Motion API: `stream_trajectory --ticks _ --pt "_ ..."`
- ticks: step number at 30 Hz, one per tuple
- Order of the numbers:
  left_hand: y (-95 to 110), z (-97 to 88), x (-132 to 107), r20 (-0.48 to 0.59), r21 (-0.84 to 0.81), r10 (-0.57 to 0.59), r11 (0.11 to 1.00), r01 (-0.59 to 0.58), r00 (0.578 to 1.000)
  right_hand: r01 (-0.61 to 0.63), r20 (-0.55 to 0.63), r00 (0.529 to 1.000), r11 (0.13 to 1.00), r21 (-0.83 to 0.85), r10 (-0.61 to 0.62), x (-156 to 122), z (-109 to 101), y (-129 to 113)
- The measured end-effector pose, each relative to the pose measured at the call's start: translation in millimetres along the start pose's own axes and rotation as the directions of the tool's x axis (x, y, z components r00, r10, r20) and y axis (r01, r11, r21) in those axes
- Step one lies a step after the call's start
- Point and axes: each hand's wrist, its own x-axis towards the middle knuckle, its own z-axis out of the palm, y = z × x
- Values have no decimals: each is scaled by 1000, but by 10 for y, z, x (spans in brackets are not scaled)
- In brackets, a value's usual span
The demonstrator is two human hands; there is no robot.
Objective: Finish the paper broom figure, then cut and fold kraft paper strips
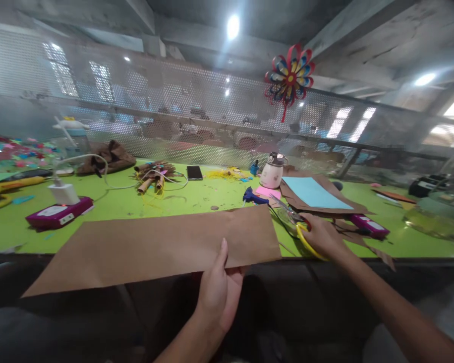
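Observation:
My left hand point(217, 290) pinches the near edge of a long brown paper sheet point(155, 247), thumb on top, fingers hidden under it. The sheet lies across the front edge of the green table point(196, 199) and overhangs toward me. My right hand point(321, 236) is closed around the yellow handles of a pair of scissors point(293, 218), whose blades point left and away over the table, just right of the sheet's right end.
Past the scissors lie a blue sheet on brown paper point(314, 194), a pink note point(268, 192), a blue glue gun point(251, 196) and a small white pot point(272, 172). A phone point(194, 173), paper rolls point(155, 177), and a magenta box with charger point(60, 209) sit left. A mesh screen stands behind.

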Motion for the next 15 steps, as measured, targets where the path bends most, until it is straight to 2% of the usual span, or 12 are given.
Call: stream_trajectory --ticks 3,7,10,15 --pt "48 -10 -3 -10 49 -9 999 9 1000 -68 14 998 997 -36 69 329 132 52" --pt "97 -59 31 -36 112 7 994 -3 999 -74 2 997 997 -30 74 519 246 57" --pt "116 -98 75 -27 142 29 989 -25 999 -69 6 998 997 -42 69 579 245 47" --pt "198 -56 95 -12 127 -21 992 22 1000 -54 17 998 996 -72 55 717 142 90"
